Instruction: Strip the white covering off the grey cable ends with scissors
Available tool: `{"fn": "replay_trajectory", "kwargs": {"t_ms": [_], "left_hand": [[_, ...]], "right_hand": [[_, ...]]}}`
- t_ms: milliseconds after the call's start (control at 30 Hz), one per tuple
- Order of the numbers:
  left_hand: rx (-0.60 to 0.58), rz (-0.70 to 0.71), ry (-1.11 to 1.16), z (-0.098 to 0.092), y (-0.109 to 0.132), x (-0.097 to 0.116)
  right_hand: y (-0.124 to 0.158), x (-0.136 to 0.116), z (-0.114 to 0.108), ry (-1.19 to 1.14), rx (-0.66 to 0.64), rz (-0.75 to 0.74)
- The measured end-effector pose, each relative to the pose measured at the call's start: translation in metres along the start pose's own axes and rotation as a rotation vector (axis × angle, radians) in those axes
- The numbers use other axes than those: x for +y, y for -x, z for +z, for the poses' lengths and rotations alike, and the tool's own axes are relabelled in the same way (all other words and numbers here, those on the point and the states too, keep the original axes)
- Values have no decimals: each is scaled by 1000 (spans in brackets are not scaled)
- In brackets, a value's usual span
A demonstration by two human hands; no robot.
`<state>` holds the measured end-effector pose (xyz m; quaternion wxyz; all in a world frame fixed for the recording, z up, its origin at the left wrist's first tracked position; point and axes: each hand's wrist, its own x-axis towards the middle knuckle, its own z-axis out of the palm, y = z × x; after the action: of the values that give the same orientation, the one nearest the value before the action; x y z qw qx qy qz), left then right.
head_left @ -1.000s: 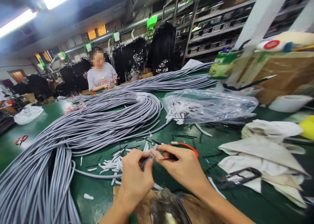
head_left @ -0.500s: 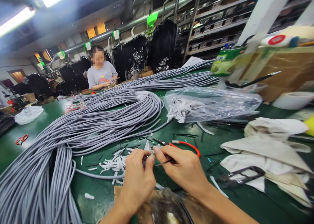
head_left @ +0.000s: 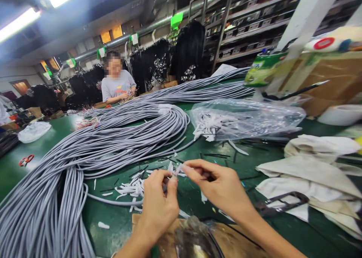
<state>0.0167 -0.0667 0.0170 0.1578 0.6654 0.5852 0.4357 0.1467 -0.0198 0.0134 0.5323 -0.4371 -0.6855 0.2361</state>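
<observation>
Underneath everything, a green table [head_left: 42, 148]. Sprawled over its left and middle, a huge bundle of grey cables [head_left: 113, 141], curving from the near left edge away toward the far shelves. At the far side, behind the bundle, a seated co-worker [head_left: 117, 86] in a grey shirt, bent over some wires. To the right, a brown cardboard box [head_left: 336, 81], and nearer, by the right edge, a heap of white cloths [head_left: 308, 175]. Between cloths and bundle, a clear plastic bag [head_left: 249, 118] lying on its side, stuffed with white scraps. Close in, at the near edge, a piece of cardboard [head_left: 226, 246] under crumpled plastic. Just beyond that, the left hand [head_left: 160, 203], closed around the end of a single grey cable [head_left: 113, 200] running out from beside the bundle. Meeting it fingertip to fingertip, the right hand [head_left: 223, 186], thumb and forefinger pinched on a white strip [head_left: 178, 169] at the cable's tip. Left of the hands, a scatter of white offcuts [head_left: 131, 188] on the table. Far left, small red scissors [head_left: 25, 160]
</observation>
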Motion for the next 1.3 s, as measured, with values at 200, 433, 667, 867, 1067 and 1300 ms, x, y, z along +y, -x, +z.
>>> {"fn": "replay_trajectory", "kwargs": {"t_ms": [200, 433, 667, 867, 1067, 1300], "left_hand": [[5, 16, 27, 0, -1, 1], [15, 11, 67, -2, -2, 2], [-18, 18, 35, -2, -1, 0], [-71, 50, 26, -4, -1, -2], [-143, 87, 66, -8, -2, 2], [-154, -62, 174, -11, -4, 3]], "right_hand": [[1, -1, 5, -97, -164, -12], [0, -6, 2, -113, -159, -49], [-1, -8, 3, -77, -101, -10], [-1, -10, 1, -48, -52, -8], [0, -7, 1, 1, 11, -31], [-3, -7, -2, -113, 18, 103]]}}
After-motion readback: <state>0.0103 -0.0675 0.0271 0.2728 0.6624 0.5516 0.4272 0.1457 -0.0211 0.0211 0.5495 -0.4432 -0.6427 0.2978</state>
